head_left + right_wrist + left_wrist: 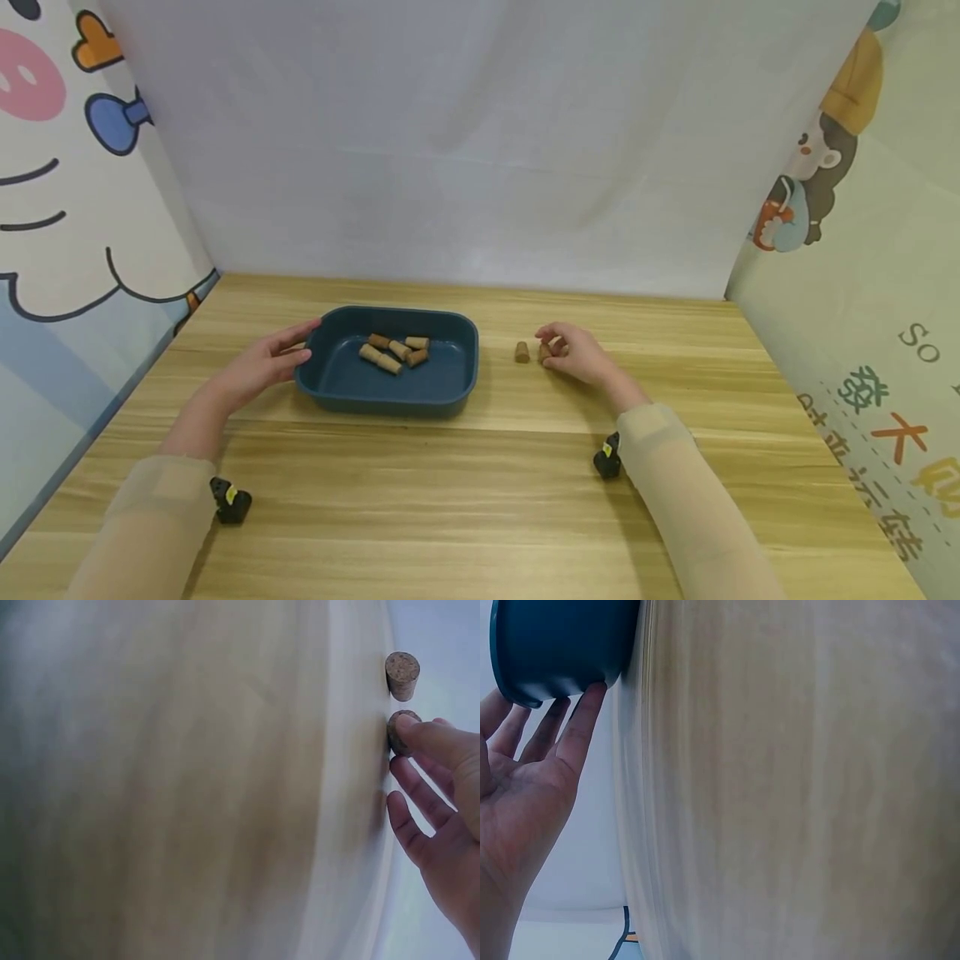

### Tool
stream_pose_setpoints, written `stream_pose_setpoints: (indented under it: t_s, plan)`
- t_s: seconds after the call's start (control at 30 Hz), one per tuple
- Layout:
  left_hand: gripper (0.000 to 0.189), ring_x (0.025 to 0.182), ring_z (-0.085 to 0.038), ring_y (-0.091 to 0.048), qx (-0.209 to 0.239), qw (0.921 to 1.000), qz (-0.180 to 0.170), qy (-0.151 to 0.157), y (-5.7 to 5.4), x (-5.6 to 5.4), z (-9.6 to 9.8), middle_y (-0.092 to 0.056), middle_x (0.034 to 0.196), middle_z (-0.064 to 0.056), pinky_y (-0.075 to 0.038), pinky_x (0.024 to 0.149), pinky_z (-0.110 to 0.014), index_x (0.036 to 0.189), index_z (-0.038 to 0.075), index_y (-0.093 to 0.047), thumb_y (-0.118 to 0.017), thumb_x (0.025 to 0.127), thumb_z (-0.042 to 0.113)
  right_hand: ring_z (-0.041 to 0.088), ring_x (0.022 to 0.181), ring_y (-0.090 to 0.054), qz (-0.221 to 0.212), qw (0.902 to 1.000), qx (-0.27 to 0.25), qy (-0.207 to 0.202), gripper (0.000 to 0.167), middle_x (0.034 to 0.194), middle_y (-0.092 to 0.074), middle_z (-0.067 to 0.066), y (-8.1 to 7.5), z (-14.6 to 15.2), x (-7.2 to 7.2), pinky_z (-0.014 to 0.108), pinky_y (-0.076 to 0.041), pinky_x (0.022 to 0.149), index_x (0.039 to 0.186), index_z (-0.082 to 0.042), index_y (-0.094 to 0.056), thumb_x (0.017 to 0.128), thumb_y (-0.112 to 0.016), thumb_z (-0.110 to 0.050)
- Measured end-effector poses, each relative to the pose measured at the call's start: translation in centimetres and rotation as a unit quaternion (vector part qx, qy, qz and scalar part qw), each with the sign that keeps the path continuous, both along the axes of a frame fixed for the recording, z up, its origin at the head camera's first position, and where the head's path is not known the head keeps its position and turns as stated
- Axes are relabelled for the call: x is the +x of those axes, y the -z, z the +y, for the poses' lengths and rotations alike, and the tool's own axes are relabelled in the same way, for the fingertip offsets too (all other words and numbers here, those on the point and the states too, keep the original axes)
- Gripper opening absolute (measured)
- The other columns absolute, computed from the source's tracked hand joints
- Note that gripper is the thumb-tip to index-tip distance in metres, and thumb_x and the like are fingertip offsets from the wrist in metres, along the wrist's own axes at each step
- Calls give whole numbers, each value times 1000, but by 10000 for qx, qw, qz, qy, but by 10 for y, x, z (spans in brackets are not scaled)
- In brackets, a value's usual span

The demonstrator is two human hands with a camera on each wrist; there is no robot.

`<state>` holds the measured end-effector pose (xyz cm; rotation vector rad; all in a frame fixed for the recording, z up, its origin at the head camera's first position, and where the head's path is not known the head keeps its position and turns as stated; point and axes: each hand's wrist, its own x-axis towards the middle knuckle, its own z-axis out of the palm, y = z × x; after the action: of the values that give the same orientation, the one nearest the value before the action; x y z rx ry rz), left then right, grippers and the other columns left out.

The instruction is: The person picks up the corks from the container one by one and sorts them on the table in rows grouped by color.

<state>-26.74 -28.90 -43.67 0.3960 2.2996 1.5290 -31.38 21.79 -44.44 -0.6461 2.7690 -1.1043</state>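
Observation:
A dark blue rectangular tub (387,403) stands on the table left of centre, with several corks (380,358) lying in it. At its left end is my left hand (264,363), fingers extended; the left wrist view shows the fingertips (594,696) touching the tub wall (566,645). To the right of the tub, my right hand (577,354) pinches a cork (400,739) between thumb and fingers at table level. Just left of that one, a second cork (522,352) stands upright on its own, also visible in the right wrist view.
The wood-grain table (420,517) meets a pale cloth (465,167) along its back edge. Printed cartoon cloths hang on the left and right. Each wrist carries a small black camera (232,502).

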Motion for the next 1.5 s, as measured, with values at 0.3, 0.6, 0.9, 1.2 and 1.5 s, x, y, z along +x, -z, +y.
stream_pose_setpoints:
  t_s: [0.3,0.6,0.9,1.2,1.5]
  plan:
    - [63,141,-43,-14,-21,10000,17,-25,1,-1,0,-5,158,-13,-26,107,-61,153,24,-13,-47,100,33,25,90,-58,215,9995,205,130,31,101,-61,14,5,0,-1,34,-48,76,112,-1,-63,82,-72,-3]
    - [64,140,-43,-15,17,10000,1,-64,2,-1,1,-5,158,-12,-27,106,-62,153,25,-14,-48,100,33,27,95,-57,-9,9991,235,340,37,107,-61,14,-1,4,3,37,-49,79,118,-4,-61,82,-73,-8]
    - [64,140,-44,-15,-55,10000,23,-63,2,-1,0,-5,158,-14,-26,106,-62,153,26,-14,-47,100,34,29,96,-57,187,9990,268,307,36,118,-60,15,-12,7,10,37,-49,76,118,-2,-60,84,-69,-8]
    - [65,140,-44,-14,26,10000,7,-93,0,1,1,-6,158,-14,-26,106,-62,153,23,-14,-48,100,33,20,81,-51,-3,9967,768,275,45,112,-59,15,-2,-5,2,29,-43,67,126,0,-57,88,-68,-22]
    - [64,140,-44,-14,19,10000,13,-71,0,2,1,-5,158,-14,-25,107,-62,153,23,-13,-48,100,32,23,83,-50,95,9958,835,373,38,110,-59,16,-2,-6,0,33,-43,70,120,-1,-62,88,-68,-20]
